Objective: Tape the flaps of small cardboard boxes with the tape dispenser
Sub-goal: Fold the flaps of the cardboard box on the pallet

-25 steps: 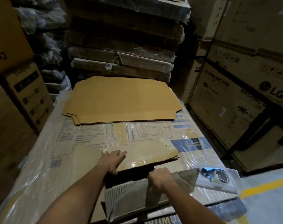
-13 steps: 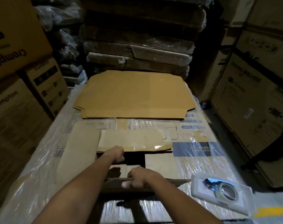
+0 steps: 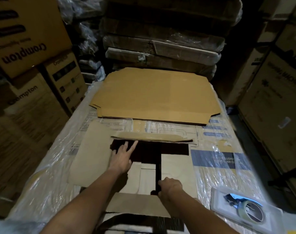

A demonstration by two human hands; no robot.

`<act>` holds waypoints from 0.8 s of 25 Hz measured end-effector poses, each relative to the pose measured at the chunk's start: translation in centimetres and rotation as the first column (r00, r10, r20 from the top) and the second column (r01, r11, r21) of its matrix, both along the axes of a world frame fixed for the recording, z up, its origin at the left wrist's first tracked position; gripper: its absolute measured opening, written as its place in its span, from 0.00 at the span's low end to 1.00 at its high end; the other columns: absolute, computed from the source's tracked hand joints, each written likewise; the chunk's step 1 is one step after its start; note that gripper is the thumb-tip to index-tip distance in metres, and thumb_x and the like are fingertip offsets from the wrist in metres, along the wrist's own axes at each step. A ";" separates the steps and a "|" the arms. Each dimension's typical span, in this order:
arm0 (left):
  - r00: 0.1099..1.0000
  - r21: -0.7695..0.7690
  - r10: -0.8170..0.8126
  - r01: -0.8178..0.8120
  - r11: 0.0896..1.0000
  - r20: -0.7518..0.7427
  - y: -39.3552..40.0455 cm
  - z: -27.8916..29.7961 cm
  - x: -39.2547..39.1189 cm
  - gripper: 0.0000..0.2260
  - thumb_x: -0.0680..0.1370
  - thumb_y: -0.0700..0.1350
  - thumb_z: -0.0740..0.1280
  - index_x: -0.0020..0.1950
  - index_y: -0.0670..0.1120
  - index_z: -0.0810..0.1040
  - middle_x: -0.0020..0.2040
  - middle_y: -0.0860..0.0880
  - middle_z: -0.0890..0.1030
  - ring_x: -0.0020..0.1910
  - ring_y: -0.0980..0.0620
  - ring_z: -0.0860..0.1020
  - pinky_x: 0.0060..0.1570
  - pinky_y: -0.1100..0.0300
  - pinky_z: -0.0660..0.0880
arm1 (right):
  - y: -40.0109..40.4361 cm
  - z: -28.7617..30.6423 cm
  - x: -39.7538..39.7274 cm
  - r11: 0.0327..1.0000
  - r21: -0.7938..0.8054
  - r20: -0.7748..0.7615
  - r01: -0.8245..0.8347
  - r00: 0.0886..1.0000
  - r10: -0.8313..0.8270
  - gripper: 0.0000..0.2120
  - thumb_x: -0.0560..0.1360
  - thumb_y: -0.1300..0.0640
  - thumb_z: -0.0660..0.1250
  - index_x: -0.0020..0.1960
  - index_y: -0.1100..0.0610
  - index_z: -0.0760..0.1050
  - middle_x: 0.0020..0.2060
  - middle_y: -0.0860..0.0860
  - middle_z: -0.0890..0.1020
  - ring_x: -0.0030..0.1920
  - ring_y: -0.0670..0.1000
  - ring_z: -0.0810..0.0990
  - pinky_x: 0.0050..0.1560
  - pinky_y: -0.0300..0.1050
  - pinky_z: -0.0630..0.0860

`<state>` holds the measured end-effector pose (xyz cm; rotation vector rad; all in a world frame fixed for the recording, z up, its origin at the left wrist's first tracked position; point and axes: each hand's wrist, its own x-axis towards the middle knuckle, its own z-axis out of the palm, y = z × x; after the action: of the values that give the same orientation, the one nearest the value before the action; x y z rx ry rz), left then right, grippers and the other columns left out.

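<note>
Plastic-wrapped worktop (image 3: 56,166) amid stacked warehouse cartons (image 3: 30,39)

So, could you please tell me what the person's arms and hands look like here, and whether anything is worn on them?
Both forearms are bare as far as the picture shows: no sleeves, gloves, watch or bands show. The left hand and the right hand are bare too, with no rings that I can make out, though the dim light hides fine detail.

Open box (image 3: 176,168) at centre, flat cardboard sheet (image 3: 154,95) behind it, tape dispenser (image 3: 248,210) to its right.
</note>
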<state>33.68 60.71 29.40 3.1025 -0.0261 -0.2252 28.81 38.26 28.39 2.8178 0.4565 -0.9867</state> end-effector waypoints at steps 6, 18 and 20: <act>0.993 0.163 -0.047 0.029 0.986 0.109 2.8 3.5 3.5 0.46 0.78 0.48 0.66 0.75 0.62 0.28 0.80 0.42 0.52 0.76 0.40 0.58 0.69 0.35 0.59 | -0.5 1.3 0.6 0.993 0.076 0.171 0.085 0.980 -0.097 0.17 0.78 0.54 0.63 0.65 0.57 0.71 0.59 0.56 0.78 0.59 0.58 0.78 0.52 0.50 0.74; 0.999 0.200 -0.031 0.023 0.980 0.033 5.6 5.7 11.5 0.44 0.78 0.50 0.67 0.77 0.61 0.33 0.81 0.51 0.46 0.78 0.38 0.50 0.66 0.25 0.51 | -0.2 2.0 1.0 0.998 -0.039 0.244 -0.048 0.968 0.056 0.15 0.79 0.52 0.58 0.63 0.56 0.71 0.57 0.57 0.80 0.56 0.59 0.80 0.50 0.49 0.73; 0.999 0.197 -0.046 0.040 0.980 0.028 5.9 5.7 11.8 0.44 0.78 0.50 0.67 0.78 0.60 0.34 0.81 0.50 0.46 0.78 0.38 0.51 0.66 0.25 0.51 | -1.5 3.3 1.2 1.000 0.009 0.337 -0.027 0.941 0.022 0.20 0.78 0.51 0.58 0.69 0.54 0.65 0.56 0.58 0.80 0.54 0.60 0.80 0.48 0.49 0.72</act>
<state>45.45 66.58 35.12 3.3054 -0.0762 -0.1892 29.99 36.74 31.68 2.9008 0.4543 -0.4785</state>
